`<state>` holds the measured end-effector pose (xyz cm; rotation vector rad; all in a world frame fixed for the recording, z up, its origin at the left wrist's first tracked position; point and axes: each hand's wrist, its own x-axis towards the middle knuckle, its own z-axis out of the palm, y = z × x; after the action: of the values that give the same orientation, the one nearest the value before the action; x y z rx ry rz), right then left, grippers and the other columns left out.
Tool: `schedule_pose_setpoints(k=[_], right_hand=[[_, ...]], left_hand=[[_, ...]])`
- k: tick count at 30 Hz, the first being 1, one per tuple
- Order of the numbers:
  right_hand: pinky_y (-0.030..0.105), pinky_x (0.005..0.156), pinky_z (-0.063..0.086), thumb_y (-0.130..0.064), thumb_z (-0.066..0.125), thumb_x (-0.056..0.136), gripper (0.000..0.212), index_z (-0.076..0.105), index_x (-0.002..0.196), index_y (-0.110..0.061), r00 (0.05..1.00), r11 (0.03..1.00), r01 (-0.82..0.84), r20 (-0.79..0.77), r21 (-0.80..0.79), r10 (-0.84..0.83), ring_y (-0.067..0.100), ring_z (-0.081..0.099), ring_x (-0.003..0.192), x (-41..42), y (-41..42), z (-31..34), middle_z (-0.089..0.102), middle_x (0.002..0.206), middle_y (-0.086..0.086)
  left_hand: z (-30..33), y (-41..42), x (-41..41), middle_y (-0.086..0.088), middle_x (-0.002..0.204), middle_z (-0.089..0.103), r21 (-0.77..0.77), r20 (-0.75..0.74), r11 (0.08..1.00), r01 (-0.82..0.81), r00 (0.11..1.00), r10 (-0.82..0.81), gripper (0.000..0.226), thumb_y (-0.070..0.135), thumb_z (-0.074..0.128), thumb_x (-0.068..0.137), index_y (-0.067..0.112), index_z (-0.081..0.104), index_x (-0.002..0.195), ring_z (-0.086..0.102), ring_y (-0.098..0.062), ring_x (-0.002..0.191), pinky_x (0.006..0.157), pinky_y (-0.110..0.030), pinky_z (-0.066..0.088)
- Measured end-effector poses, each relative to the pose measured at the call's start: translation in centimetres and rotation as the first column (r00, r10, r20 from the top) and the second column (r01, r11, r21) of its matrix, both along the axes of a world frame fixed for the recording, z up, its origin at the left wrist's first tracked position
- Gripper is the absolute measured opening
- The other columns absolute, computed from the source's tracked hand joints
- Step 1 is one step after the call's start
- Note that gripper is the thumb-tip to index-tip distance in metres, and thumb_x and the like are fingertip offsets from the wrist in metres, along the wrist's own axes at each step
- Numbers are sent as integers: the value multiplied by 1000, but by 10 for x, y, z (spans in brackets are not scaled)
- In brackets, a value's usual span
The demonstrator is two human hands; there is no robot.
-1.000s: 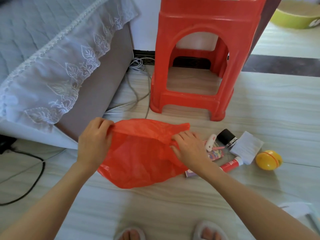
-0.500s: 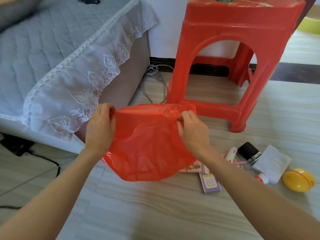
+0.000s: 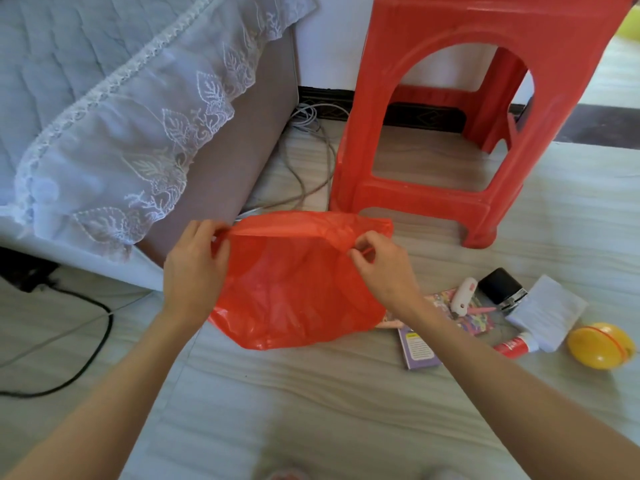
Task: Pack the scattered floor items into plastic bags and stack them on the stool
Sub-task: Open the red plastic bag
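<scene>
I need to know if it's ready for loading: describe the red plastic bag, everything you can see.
The red plastic bag is thin, translucent, crinkled film, held up in front of the red stool. The left hand grips one side of its top edge and the right hand pinches the other, stretching the rim between them. Its mouth looks barely parted. The body hangs limp and looks empty; its bottom reaches the floor and hides part of the scattered items.

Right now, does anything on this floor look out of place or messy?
Yes. Small items lie jumbled beside the red plastic bag held by both hands: a yellow plastic ball, white folded cloth, black square box and purple card. Loose grey cables trail near the red plastic stool.
</scene>
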<state>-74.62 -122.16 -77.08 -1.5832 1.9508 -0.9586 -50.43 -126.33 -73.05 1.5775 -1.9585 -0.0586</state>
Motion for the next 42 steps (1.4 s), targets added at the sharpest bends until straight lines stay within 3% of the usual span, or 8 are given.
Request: schedule_pose_setpoints(k=[8, 17, 20, 22, 25, 27, 33, 42], right_hand=[[33, 77, 43, -14, 60, 85, 2, 61, 85, -12, 999, 996, -19, 32, -88, 22, 21, 59, 79, 7, -2, 23, 63, 82, 0], [38, 82, 44, -19, 56, 88, 13, 62, 96, -11, 977, 985, -174, -124, -14, 171, 32, 61, 97, 30, -38, 35, 69, 100, 10], [43, 84, 46, -16, 59, 85, 9, 63, 92, -12, 978, 978, -204, -45, -37, 202, 31, 62, 93, 34, -37, 33, 69, 94, 8], [42, 85, 43, -18, 59, 81, 14, 61, 95, -14, 970, 975, -194, -168, -110, 175, 28, 58, 96, 32, -27, 27, 66, 98, 5], [36, 83, 36, -22, 57, 77, 21, 57, 96, -14, 934, 913, -137, -356, -384, -9, 23, 49, 96, 24, 10, 13, 62, 99, 7], [35, 81, 36, -20, 57, 79, 16, 55, 93, -14, 897, 852, -280, -436, -442, 69, 23, 49, 93, 26, 44, -9, 63, 94, 9], [41, 94, 48, -40, 79, 49, 78, 48, 120, -24, 600, 821, -524, -585, 229, 546, 20, 61, 111, 42, 84, -91, 66, 115, -2], [37, 66, 57, -63, 80, 21, 65, 76, 79, -33, 553, 725, -461, -472, 513, 686, 17, 71, 73, 42, 57, -120, 74, 80, -4]], left_hand=[[19, 19, 7, -11, 95, 62, -18, 44, 995, -96, 994, 97, 15, 20, 60, 87, 11, 65, 99, 60, -34, 83, 65, -43, 47], [1, 23, -12, -12, 116, 57, -130, 457, 967, 220, 879, -138, 41, 11, 56, 74, 13, 57, 114, 45, -30, 106, 89, -43, 35], [-8, 26, -3, -16, 103, 56, -52, 427, 987, 153, 897, -117, 40, 2, 56, 70, 15, 53, 108, 53, -35, 87, 67, -44, 45], [-7, 27, 5, -16, 92, 52, 24, 331, 993, 118, 936, -120, 42, -7, 59, 70, 15, 51, 105, 54, -36, 74, 48, -39, 44], [1, 26, 5, -14, 91, 52, 38, 290, 982, 184, 939, -187, 50, -10, 62, 71, 20, 48, 109, 57, -33, 72, 42, -34, 42], [2, 24, 2, -12, 96, 54, 37, 299, 971, 236, 925, -236, 48, -7, 60, 75, 22, 48, 111, 59, -31, 75, 40, -34, 44], [4, 17, -8, -12, 101, 55, 48, 265, 974, 220, 938, -225, 49, -6, 59, 79, 24, 47, 117, 60, -33, 79, 44, -39, 48], [4, 6, -8, -16, 100, 54, 12, 326, 981, 194, 926, -188, 49, -9, 58, 75, 12, 53, 119, 57, -35, 80, 45, -35, 44]])
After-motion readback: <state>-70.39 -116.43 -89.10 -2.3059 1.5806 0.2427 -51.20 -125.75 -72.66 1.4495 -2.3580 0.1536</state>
